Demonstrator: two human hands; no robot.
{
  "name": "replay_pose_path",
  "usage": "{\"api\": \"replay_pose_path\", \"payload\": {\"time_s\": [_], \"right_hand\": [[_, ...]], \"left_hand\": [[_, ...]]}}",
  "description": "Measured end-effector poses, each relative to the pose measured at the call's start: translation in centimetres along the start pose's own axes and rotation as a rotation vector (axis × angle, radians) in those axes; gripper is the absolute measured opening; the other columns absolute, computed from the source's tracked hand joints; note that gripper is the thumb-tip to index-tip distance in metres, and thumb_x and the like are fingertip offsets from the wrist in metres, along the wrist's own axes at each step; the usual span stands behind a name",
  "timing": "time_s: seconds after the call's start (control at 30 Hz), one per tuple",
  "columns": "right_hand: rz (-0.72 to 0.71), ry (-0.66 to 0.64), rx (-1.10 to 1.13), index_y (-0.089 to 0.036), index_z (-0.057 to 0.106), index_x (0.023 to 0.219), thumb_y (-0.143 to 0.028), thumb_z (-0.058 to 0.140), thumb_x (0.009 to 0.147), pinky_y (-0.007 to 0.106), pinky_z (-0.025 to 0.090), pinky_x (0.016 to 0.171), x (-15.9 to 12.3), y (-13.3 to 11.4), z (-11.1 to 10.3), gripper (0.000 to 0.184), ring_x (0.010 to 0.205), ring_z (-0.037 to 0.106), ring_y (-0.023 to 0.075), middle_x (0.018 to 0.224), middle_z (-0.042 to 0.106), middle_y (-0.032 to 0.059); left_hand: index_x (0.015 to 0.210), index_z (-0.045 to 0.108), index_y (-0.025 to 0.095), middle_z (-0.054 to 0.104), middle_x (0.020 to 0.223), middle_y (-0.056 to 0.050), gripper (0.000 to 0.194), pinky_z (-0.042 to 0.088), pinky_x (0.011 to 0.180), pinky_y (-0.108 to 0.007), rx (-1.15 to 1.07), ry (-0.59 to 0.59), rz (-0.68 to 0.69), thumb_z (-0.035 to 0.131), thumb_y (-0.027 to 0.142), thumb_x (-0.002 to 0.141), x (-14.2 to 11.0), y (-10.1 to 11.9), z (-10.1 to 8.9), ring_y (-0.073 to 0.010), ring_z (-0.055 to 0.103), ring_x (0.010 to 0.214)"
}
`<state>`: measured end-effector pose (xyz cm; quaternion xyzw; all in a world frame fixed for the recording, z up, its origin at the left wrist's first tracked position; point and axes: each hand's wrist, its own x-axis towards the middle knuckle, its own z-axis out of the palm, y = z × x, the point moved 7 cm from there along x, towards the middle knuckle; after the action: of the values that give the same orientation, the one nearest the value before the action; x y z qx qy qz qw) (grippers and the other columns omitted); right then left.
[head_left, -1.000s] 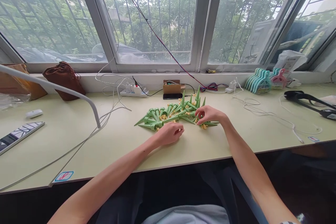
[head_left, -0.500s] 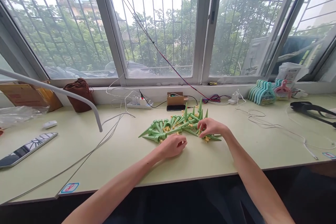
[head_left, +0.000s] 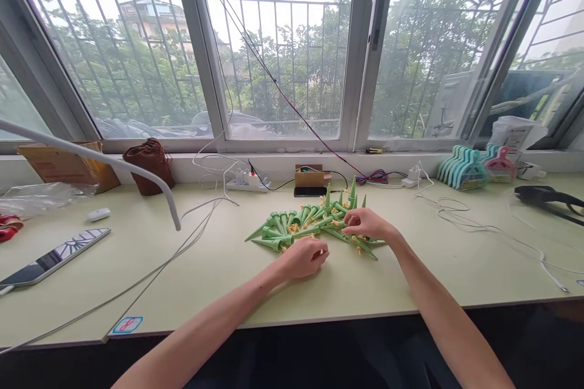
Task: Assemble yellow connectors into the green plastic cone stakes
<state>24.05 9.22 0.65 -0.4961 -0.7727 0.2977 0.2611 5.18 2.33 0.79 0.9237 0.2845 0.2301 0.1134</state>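
A pile of green cone-shaped plastic spikes (head_left: 296,225) with small yellow parts lies in the middle of the pale green table (head_left: 228,273). My left hand (head_left: 305,257) rests on the table just in front of the pile, fingers curled into a loose fist; what it holds, if anything, is hidden. My right hand (head_left: 367,223) sits on the right side of the pile, fingers bent and pinching at one green spike (head_left: 362,244) that points down to the right.
A white lamp arm (head_left: 91,158) arcs over the left. A phone (head_left: 50,258), a white mouse (head_left: 99,214), a brown pouch (head_left: 150,164), a power strip (head_left: 246,182), cables, a small cardboard box (head_left: 309,176), teal hangers (head_left: 460,167) and a black strap (head_left: 547,197) lie about.
The camera has tilted upward, showing more window. My right hand has shifted slightly on the pile and a spike under it now points down-right. My left hand stays curled.
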Motion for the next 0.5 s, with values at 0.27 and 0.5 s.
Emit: {"api": "replay_pose_path", "payload": {"time_s": [0.27,0.5], "right_hand": [[-0.073,0.113,0.157,-0.017,0.066,0.086,-0.055,0.068,0.079,0.027,0.046,0.063,-0.2,-1.6,-0.8,0.039,0.072,0.064,0.017,0.077,0.071,0.0043],[-0.075,0.228,0.396,-0.018,0.062,0.086,-0.059,0.066,0.079,0.027,0.05,0.059,0.7,-1.9,0.1,0.042,0.06,0.059,0.0138,0.069,0.062,0.0005]], "left_hand": [[0.077,0.063,0.018,0.055,0.064,0.0,0.022,0.037,0.061,-0.025,-0.016,0.033,-0.003,0.048,0.022,0.093,0.1,0.1,-0.3,-0.0117,0.046,0.058],[0.127,0.054,0.019,0.061,0.076,0.001,0.037,0.041,0.065,-0.027,-0.062,0.074,-0.129,0.053,0.025,0.09,-0.1,-0.8,-0.5,-0.014,0.053,0.064]]}}
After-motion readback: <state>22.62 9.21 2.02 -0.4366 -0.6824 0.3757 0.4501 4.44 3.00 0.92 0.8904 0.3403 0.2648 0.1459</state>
